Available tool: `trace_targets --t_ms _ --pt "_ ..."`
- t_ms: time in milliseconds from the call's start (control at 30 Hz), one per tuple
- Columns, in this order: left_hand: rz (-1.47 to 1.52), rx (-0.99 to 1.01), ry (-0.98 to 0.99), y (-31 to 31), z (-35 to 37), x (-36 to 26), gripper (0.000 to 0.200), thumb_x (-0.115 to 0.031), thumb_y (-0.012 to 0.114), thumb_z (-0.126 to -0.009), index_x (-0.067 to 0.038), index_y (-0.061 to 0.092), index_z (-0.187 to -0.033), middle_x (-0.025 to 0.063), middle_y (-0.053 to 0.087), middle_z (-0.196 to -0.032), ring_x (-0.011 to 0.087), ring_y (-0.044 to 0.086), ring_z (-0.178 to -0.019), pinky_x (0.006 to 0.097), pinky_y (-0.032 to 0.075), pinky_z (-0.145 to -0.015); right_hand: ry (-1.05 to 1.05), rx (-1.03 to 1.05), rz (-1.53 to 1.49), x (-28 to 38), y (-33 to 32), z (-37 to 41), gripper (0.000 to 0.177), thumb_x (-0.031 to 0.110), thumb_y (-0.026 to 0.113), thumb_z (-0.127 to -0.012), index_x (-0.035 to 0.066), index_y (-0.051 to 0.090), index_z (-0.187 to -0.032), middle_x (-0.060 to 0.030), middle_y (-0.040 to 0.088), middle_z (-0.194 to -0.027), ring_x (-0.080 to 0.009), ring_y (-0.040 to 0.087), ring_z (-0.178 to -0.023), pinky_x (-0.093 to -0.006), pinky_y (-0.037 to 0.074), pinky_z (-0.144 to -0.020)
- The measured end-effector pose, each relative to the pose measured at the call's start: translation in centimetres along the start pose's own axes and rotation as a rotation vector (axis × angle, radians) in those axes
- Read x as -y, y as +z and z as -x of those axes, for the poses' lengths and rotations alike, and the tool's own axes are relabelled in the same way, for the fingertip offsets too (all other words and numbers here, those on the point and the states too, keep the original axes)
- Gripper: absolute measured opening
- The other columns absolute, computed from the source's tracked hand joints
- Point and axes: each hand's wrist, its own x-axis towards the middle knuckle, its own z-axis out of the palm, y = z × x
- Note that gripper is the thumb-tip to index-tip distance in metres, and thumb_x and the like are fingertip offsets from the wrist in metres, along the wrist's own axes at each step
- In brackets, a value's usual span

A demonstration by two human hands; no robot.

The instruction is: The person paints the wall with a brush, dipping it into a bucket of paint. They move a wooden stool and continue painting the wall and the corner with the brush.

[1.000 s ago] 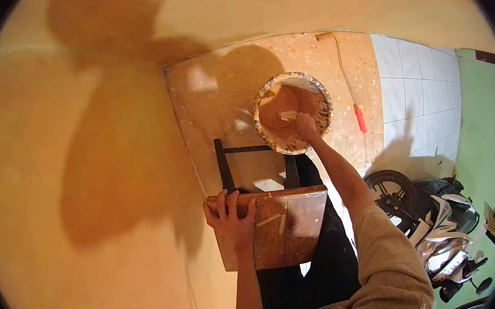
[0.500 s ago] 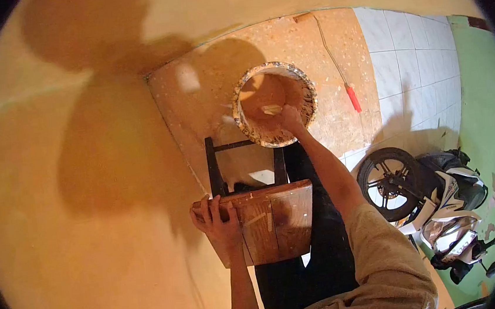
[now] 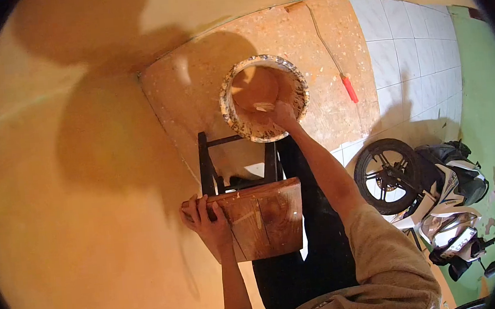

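Note:
My right hand (image 3: 283, 116) reaches down inside a paint-spattered bucket (image 3: 303, 82), its fingers closed round what looks like a paintbrush (image 3: 263, 106). Only the brush's pale end shows, and the handle is hidden in my grip. Brownish-orange paint appears to lie in the bucket. With fingers curled over its far left edge, my left hand (image 3: 209, 222) holds the top of a wooden stool (image 3: 280, 222). Dark legs (image 3: 206, 164) extend beyond the stool top toward the bucket.
A paint roller with a red handle (image 3: 350, 88) lies on the spattered floor covering (image 3: 338, 117). White tiles (image 3: 386, 63) are beyond it on the right. A motorcycle (image 3: 434, 197) stands at the right, by a green wall (image 3: 481, 69). An orange-yellow wall (image 3: 107, 237) rises on the left.
The view has shifted slightly, so the bucket and stool appear a little farther left and higher. My right hand stays inside the bucket with the brush; my left hand keeps its hold on the stool.

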Motion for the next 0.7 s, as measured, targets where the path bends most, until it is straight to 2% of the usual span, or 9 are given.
trace_targets --t_ms 33,167,233,367,467,533,633,700 --pt "0.0 0.002 0.001 0.0 0.0 -0.1 0.024 -0.018 0.06 -0.094 -0.007 0.062 -0.114 0.0113 0.051 -0.136 0.0403 0.032 -0.135 0.0537 0.025 -0.115 0.055 0.03 0.025 -0.1 0.2 -0.2 0.026 0.022 0.065 -0.084 -0.003 0.071 -0.083 -0.0262 0.069 -0.084 -0.0405 0.07 -0.082 -0.05 0.056 -0.072" --pt "0.002 -0.002 -0.022 0.7 0.2 0.5 0.023 -0.016 0.06 -0.094 -0.007 0.062 -0.114 0.0107 0.051 -0.136 0.0394 0.033 -0.135 0.0527 0.025 -0.115 0.065 0.071 -0.086 1.5 -2.3 1.1 0.033 0.029 0.067 -0.083 -0.004 0.072 -0.087 -0.0275 0.069 -0.085 -0.0416 0.07 -0.082 -0.0509 0.055 -0.072" --pt "0.002 -0.019 -0.014 0.8 0.2 0.8 0.023 -0.016 0.06 -0.094 -0.007 0.062 -0.114 0.0105 0.051 -0.136 0.039 0.033 -0.135 0.0526 0.025 -0.116 0.057 0.225 -0.111 2.0 -2.8 1.4 0.038 0.03 0.065 -0.084 -0.008 0.067 -0.086 -0.0317 0.066 -0.087 -0.0433 0.068 -0.087 -0.053 0.053 -0.075" --pt "0.009 -0.007 0.001 0.4 0.1 0.2 0.022 -0.015 0.059 -0.094 -0.007 0.061 -0.115 0.0104 0.051 -0.136 0.0383 0.033 -0.134 0.0519 0.025 -0.115 0.003 0.166 -0.201 2.2 -3.6 2.4 0.037 0.032 0.064 -0.086 -0.005 0.068 -0.091 -0.0298 0.066 -0.087 -0.0429 0.067 -0.086 -0.052 0.052 -0.073" --pt "0.011 -0.003 0.005 0.1 0.0 -0.2 0.022 -0.015 0.059 -0.094 -0.006 0.061 -0.114 0.0107 0.051 -0.136 0.0382 0.033 -0.134 0.0515 0.026 -0.114 0.072 0.231 -0.091 0.6 -2.3 2.6 0.035 0.032 0.062 -0.087 -0.002 0.069 -0.096 -0.0272 0.067 -0.086 -0.0427 0.066 -0.085 -0.0514 0.05 -0.073" --pt "0.015 -0.005 0.025 0.2 0.0 -0.3 0.022 -0.014 0.059 -0.094 -0.006 0.062 -0.114 0.011 0.051 -0.135 0.0383 0.033 -0.134 0.0515 0.027 -0.114 0.002 0.095 -0.28 -0.2 -2.4 3.7 0.035 0.032 0.062 -0.087 -0.002 0.07 -0.092 -0.0272 0.066 -0.082 -0.0432 0.066 -0.08 -0.052 0.05 -0.07" --pt "0.033 -0.025 0.006 0.6 0.1 -0.1 0.021 -0.015 0.058 -0.094 -0.005 0.062 -0.113 0.0114 0.052 -0.134 0.0386 0.035 -0.133 0.0519 0.027 -0.113 0.042 0.18 -0.192 -0.2 -3.9 4.5 0.033 0.03 0.061 -0.088 -0.002 0.069 -0.092 -0.0268 0.066 -0.079 -0.0428 0.066 -0.08 -0.0522 0.051 -0.07" --pt "0.014 -0.07 0.023 0.9 0.1 -0.1 0.02 -0.015 0.057 -0.094 -0.005 0.063 -0.111 0.0116 0.054 -0.131 0.0383 0.036 -0.132 0.0517 0.028 -0.112 0.025 0.136 -0.161 0.5 -4.9 4.7 0.032 0.029 0.062 -0.087 -0.001 0.069 -0.092 -0.0265 0.066 -0.08 -0.0429 0.066 -0.079 -0.0521 0.051 -0.07"
